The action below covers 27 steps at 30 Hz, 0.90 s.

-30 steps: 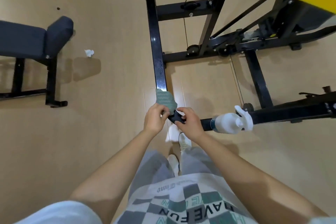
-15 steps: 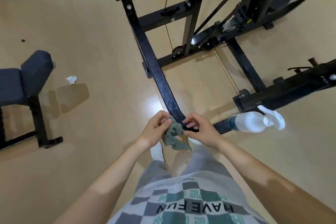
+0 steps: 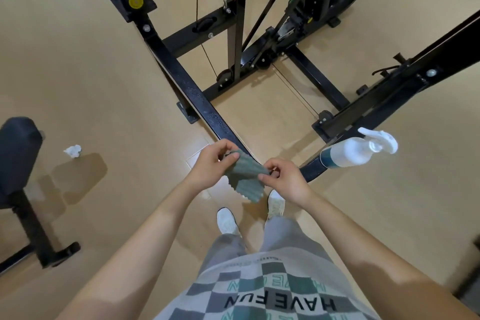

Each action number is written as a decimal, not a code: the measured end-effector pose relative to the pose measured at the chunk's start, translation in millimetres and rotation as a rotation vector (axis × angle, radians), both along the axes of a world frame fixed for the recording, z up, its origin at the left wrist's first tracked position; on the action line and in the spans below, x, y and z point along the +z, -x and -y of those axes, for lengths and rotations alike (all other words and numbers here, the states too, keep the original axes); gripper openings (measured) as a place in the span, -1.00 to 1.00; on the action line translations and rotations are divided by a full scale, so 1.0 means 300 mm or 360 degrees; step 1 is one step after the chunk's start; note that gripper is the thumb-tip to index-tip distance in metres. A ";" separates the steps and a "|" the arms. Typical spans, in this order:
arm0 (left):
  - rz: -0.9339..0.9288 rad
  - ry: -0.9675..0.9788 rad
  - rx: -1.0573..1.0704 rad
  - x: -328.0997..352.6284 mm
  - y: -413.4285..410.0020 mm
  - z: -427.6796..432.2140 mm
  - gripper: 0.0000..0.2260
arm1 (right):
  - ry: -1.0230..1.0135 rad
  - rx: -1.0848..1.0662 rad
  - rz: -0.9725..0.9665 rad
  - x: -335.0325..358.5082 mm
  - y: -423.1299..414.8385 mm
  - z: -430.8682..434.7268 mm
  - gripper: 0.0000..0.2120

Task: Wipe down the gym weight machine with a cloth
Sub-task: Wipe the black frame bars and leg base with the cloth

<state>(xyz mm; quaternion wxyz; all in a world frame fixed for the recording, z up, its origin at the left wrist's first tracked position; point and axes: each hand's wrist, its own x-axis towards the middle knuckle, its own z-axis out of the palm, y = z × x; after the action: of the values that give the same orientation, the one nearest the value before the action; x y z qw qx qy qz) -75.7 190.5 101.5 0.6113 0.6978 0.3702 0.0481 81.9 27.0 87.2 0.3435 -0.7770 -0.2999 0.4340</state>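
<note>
While it hangs between the two hands, the cloth shows a grey-green colour and a ribbed weave, and its loose lower edge falls in a wavy line above the person's white shoes. It is in the air just before the near corner of the weight machine, where two black bars come together; if it touches the bar, I cannot tell. The machine has a black frame of square tubes, with thin cables, small pulleys and yellow parts at the top edge of the view. A white spray bottle, with dark liquid in its lower end, rests at the right bar, just beside the right hand.

Under everything is a light beige floor with a wood look. At the left stands a black padded bench, and near it a small crumpled white paper lies on the floor.

The grip of the left hand is closed on the upper left corner of the cloth, between thumb and fingers. The right hand pinches the right edge with thumb and forefinger, its other fingers curled.
</note>
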 end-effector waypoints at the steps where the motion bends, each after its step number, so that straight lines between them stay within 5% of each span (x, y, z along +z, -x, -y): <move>1: 0.0012 -0.0049 -0.0014 0.014 -0.021 -0.021 -0.90 | -0.0045 -0.0056 0.0044 0.031 -0.017 -0.014 -0.90; 9: 0.0170 -0.0443 -0.0186 0.077 -0.087 -0.013 -0.97 | -0.0523 -0.0160 0.0631 0.139 -0.073 0.023 -0.78; 12: -0.0090 -0.0548 -0.0368 -0.068 -0.047 0.045 -0.97 | -0.0343 -0.0008 0.0794 0.009 -0.040 0.105 -0.76; 17: -0.0499 -0.0570 -0.0626 -0.286 -0.022 0.161 -0.92 | 0.0440 0.0500 0.0717 -0.207 0.021 0.209 -0.78; 22: -0.0486 -0.0739 -0.0117 -0.337 -0.045 0.219 -0.79 | 0.0180 0.0231 0.0955 -0.227 0.022 0.182 -0.79; 27: -0.0281 -0.1185 -0.0696 -0.397 -0.096 0.211 -0.52 | 0.0177 0.0429 0.0799 -0.253 -0.038 0.093 -0.53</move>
<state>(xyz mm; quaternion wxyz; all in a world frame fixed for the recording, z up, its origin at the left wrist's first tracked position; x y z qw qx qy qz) -46.8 127.4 -17.5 0.2799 0.9339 0.2220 -0.0121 93.2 -0.8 11.3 0.1547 -0.8308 -0.4519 0.2858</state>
